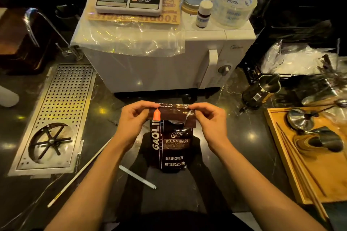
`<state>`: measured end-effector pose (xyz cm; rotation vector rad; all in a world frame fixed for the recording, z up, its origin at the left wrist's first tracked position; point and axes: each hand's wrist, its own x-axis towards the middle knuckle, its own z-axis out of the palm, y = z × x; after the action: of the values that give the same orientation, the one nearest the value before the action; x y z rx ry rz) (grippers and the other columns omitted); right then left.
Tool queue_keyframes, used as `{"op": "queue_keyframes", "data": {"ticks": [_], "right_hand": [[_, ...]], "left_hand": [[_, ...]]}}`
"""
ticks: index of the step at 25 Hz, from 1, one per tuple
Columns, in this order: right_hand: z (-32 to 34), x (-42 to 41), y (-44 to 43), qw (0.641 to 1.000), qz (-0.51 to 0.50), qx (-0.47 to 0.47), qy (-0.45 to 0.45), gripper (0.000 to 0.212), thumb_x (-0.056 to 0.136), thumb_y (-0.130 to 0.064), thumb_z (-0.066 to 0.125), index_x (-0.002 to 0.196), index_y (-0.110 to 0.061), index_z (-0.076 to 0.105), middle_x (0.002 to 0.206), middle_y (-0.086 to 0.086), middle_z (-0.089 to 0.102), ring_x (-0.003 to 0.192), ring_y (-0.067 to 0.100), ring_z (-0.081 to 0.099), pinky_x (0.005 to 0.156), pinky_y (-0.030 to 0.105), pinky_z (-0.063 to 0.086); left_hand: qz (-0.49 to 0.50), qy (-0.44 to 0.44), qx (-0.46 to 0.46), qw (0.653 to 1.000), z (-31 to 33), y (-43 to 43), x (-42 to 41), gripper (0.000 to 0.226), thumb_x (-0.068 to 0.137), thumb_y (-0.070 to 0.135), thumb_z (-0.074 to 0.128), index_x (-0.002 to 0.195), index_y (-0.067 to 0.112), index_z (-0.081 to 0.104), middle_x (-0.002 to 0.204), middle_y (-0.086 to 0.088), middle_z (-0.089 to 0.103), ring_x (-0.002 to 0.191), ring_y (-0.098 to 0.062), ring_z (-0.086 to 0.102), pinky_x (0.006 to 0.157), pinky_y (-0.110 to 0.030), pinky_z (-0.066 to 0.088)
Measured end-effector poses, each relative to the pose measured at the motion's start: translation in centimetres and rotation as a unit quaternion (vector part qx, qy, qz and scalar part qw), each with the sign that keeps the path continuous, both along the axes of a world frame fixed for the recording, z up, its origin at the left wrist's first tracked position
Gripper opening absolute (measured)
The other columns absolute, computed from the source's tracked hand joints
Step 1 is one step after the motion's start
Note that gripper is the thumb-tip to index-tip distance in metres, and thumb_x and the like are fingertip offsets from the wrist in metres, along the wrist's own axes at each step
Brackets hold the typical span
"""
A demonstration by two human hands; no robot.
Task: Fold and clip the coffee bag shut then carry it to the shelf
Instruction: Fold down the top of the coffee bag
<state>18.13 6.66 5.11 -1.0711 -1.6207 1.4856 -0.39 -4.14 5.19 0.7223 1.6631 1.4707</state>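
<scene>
Dark coffee bag (pixel 171 148) stands upright, top folded over.

I have a single view, from the camera worn on the person's head, looking forward and steeply down over a dark counter (pixel 234 155). It sits close: both forearms run in from the bottom edge and meet near the middle of the frame. The wide lens bows the edges (the wooden tray (pixel 293 180) on the right leans visibly). Straight ahead, a white microwave (pixel 169 62) closes off the far side of what I see.
</scene>
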Motion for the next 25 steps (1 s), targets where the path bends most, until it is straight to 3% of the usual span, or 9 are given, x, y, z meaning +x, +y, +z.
{"op": "queue_keyframes", "data": {"ticks": [3, 6, 8, 10, 13, 16, 20, 25], "right_hand": [[1.5, 1.9, -2.2, 0.999, -0.012, 0.051, 0.01, 0.045, 0.086, 0.014, 0.056, 0.083, -0.027, 0.073, 0.081, -0.018, 0.075, 0.086, 0.007, 0.071, 0.079, 0.023, 0.058], [2.1, 3.7, -4.4, 0.998, -0.009, 0.055, 0.017, 0.044, 0.087, 0.013, 0.054, 0.084, -0.027, 0.073, 0.083, -0.018, 0.075, 0.085, 0.005, 0.07, 0.075, 0.019, 0.056], [2.6, 4.7, -5.6, 0.998, 0.004, 0.059, 0.016, 0.042, 0.09, 0.011, 0.053, 0.086, -0.027, 0.073, 0.084, -0.023, 0.074, 0.086, -0.001, 0.068, 0.074, 0.011, 0.051], [2.9, 5.4, -6.6, 0.998, 0.013, 0.063, 0.02, 0.035, 0.092, 0.006, 0.053, 0.09, -0.023, 0.073, 0.086, -0.024, 0.073, 0.088, -0.002, 0.066, 0.076, 0.01, 0.049], [2.8, 5.4, -7.6, 0.997, 0.017, 0.074, 0.014, 0.014, 0.092, -0.009, 0.062, 0.1, -0.019, 0.069, 0.087, -0.017, 0.069, 0.087, 0.003, 0.065, 0.078, 0.017, 0.051], [2.4, 4.2, -8.0, 0.993, 0.024, 0.115, -0.032, 0.013, 0.09, -0.02, 0.067, 0.102, -0.024, 0.065, 0.088, -0.007, 0.066, 0.087, 0.008, 0.063, 0.081, 0.02, 0.05], [1.9, 3.0, -8.0, 0.975, 0.027, 0.205, -0.082, 0.007, 0.092, -0.015, 0.063, 0.087, -0.02, 0.067, 0.087, -0.003, 0.064, 0.083, 0.003, 0.059, 0.075, 0.012, 0.043], [1.1, 2.2, -8.3, 0.961, 0.002, 0.261, -0.091, 0.009, 0.093, -0.008, 0.059, 0.085, -0.01, 0.062, 0.085, -0.003, 0.055, 0.079, -0.004, 0.05, 0.071, 0.007, 0.037]], "left_hand": [[-0.011, 0.057, 0.042, 0.997, 1.6, -2.6, 2.1, 0.05, 0.09, -0.013, 0.045, 0.083, 0.026, 0.077, 0.096, 0.009, 0.077, 0.099, -0.011, 0.07, 0.082, -0.02, 0.055], [-0.019, 0.043, 0.062, 0.997, 2.6, -4.9, 4.0, 0.046, 0.091, -0.004, 0.043, 0.083, 0.025, 0.077, 0.099, 0.008, 0.076, 0.105, -0.011, 0.068, 0.087, -0.021, 0.052], [-0.032, 0.057, 0.06, 0.996, 2.9, -6.0, 5.0, 0.026, 0.09, 0.011, 0.051, 0.086, 0.019, 0.075, 0.099, 0.004, 0.075, 0.102, -0.009, 0.067, 0.087, -0.021, 0.052], [-0.035, 0.098, 0.048, 0.993, 3.1, -6.6, 5.8, 0.002, 0.086, 0.015, 0.069, 0.086, 0.013, 0.07, 0.098, 0.0, 0.073, 0.098, -0.007, 0.068, 0.086, -0.023, 0.053], [-0.01, 0.151, 0.046, 0.987, 2.6, -6.7, 6.8, 0.017, 0.079, 0.008, 0.076, 0.087, 0.015, 0.063, 0.096, 0.001, 0.069, 0.095, -0.012, 0.068, 0.088, -0.029, 0.055], [0.017, 0.166, 0.051, 0.985, 2.1, -6.6, 7.9, 0.026, 0.082, 0.006, 0.073, 0.097, 0.024, 0.062, 0.095, 0.009, 0.067, 0.095, -0.011, 0.066, 0.089, -0.031, 0.054], [0.032, 0.183, 0.051, 0.981, 1.4, -6.6, 8.8, 0.021, 0.084, 0.012, 0.072, 0.096, 0.03, 0.068, 0.093, 0.016, 0.07, 0.097, -0.008, 0.066, 0.089, -0.033, 0.055], [0.064, 0.175, 0.062, 0.981, 1.3, -5.7, 9.0, 0.012, 0.082, 0.016, 0.074, 0.087, 0.026, 0.072, 0.085, 0.011, 0.072, 0.088, -0.004, 0.067, 0.079, -0.02, 0.052]]}}
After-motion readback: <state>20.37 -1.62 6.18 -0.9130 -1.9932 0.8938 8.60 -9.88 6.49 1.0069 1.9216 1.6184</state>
